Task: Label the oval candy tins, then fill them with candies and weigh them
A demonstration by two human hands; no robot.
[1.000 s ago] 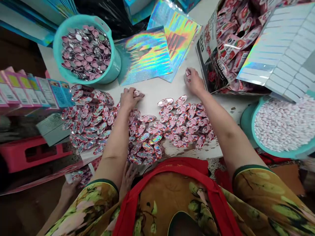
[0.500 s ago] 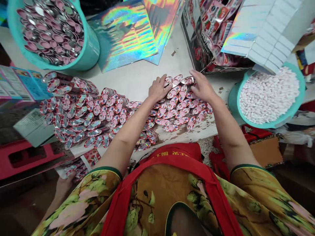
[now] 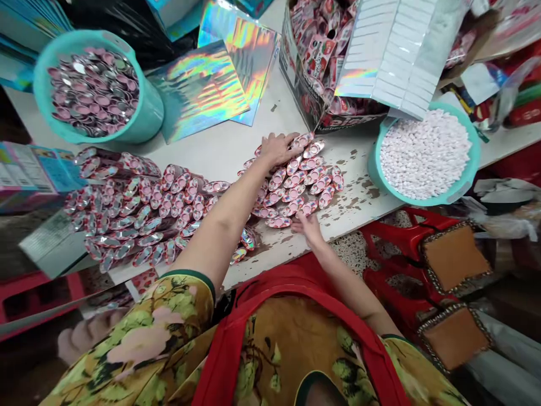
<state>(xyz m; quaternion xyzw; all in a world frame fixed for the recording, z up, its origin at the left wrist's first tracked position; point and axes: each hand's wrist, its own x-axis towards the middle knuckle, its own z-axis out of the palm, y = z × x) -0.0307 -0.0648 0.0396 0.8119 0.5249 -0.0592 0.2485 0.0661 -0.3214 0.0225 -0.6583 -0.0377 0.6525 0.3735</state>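
Note:
A cluster of small pink foil packets with oval tops [image 3: 293, 179] stands packed together on the table in front of me. My left hand [image 3: 276, 149] lies across the far left side of this cluster, fingers stretched out over the packets. At the near edge, my right hand [image 3: 309, 228] touches the lowest packets with its fingers apart. To the left, a larger mass of similar packets [image 3: 139, 208] stands in uneven rows; my left forearm passes over its right end.
A turquoise bucket of pink-and-silver oval pieces [image 3: 150, 113] stands far left, another with white pellets [image 3: 376, 163] at right. Holographic sheets [image 3: 203, 90] and a filled carton [image 3: 302, 101] lie behind. Red stools [image 3: 395, 231] are at lower right. Another person's hand [image 3: 88, 335] shows lower left.
My right hand has moved from the cluster's far right side to its near edge. The left hand stays at the far side. The camera view has shifted.

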